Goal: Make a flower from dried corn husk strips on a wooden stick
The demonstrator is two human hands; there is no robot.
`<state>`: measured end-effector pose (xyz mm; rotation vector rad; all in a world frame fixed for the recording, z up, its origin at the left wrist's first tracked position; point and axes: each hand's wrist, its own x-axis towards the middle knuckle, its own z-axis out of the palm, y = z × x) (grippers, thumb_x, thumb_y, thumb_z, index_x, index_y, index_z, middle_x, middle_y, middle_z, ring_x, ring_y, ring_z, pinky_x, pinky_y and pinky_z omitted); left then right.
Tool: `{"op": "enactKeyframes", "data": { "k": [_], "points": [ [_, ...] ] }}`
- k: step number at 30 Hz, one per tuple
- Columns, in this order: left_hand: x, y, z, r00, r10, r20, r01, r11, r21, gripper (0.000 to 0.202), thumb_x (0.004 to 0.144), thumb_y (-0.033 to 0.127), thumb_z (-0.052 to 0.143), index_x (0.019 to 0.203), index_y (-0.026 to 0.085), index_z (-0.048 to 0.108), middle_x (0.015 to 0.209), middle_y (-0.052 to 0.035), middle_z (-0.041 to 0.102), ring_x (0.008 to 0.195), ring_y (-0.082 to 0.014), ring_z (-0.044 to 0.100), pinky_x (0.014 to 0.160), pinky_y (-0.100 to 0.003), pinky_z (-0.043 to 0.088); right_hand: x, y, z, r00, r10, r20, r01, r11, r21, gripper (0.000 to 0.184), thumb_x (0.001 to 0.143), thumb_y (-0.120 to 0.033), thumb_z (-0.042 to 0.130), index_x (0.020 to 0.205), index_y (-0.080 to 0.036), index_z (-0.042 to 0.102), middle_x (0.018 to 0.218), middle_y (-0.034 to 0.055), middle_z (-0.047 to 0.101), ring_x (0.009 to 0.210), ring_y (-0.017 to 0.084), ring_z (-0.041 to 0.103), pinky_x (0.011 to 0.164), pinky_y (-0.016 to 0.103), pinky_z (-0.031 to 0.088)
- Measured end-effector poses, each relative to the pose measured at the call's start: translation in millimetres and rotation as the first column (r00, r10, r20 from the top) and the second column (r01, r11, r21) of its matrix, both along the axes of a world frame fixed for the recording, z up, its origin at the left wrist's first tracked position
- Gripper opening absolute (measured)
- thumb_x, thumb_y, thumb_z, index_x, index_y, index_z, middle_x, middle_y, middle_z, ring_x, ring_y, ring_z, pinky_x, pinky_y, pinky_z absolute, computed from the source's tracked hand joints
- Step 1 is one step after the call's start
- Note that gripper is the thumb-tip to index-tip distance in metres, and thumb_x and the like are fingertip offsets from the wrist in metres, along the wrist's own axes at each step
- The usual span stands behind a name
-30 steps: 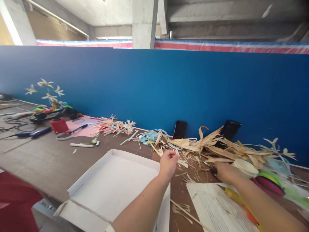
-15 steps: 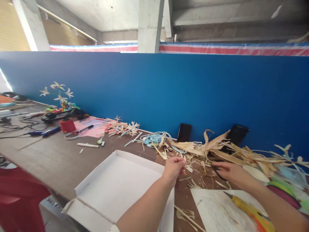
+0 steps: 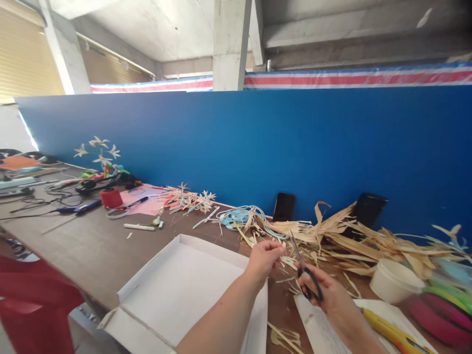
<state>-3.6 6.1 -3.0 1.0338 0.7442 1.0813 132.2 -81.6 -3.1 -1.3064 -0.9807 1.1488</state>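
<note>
My left hand (image 3: 264,256) is closed in a pinch on a small pale straw piece (image 3: 283,250) just past the far right corner of a white shallow box (image 3: 191,285). To its right, my right hand (image 3: 324,292) grips black-handled scissors (image 3: 304,274), fingers through the loops, blades pointing up and left toward the straw piece. A heap of dried straw-coloured leaves (image 3: 350,236) lies behind both hands on the brown table (image 3: 84,246).
A white cup (image 3: 394,281), a yellow cutter (image 3: 391,332) on a printed sheet, two dark phones (image 3: 283,206) against the blue partition (image 3: 258,142), blue cord (image 3: 236,216), straw flowers (image 3: 191,199), a red spool (image 3: 111,197), a white stick (image 3: 139,227), a red chair (image 3: 33,305) at lower left.
My right hand lifted the scissors off the table and brought them left, toward my left hand. My left hand stayed in its pinch. The view shifted slightly left and down.
</note>
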Motion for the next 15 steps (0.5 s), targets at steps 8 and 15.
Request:
{"op": "enactKeyframes", "data": {
  "k": [8, 15],
  "points": [
    [-1.2, -2.0, -2.4, 0.999, -0.038, -0.007, 0.038, 0.999, 0.022, 0.034, 0.060, 0.043, 0.068, 0.072, 0.011, 0.062, 0.063, -0.0017, 0.056, 0.046, -0.0037, 0.036, 0.042, -0.017, 0.023, 2.1, -10.4, 6.8, 0.997, 0.030, 0.078, -0.026, 0.998, -0.053, 0.051, 0.062, -0.045, 0.069, 0.105, -0.017, 0.063, 0.067, 0.0014, 0.061, 0.059, 0.012, 0.049, 0.045, 0.021, 0.030],
    [-4.8, -1.4, 2.1, 0.999, -0.012, -0.039, 0.015, 0.997, 0.077, 0.029, 0.060, 0.038, 0.069, 0.069, 0.011, 0.063, 0.058, 0.0009, 0.053, 0.049, -0.0047, 0.037, 0.049, -0.019, 0.027, -2.9, -15.2, 18.4, 0.995, 0.039, 0.095, -0.030, 0.995, -0.093, 0.049, 0.059, -0.044, 0.071, 0.100, -0.017, 0.066, 0.066, 0.0009, 0.061, 0.057, 0.011, 0.050, 0.045, 0.021, 0.032]
  ]
}}
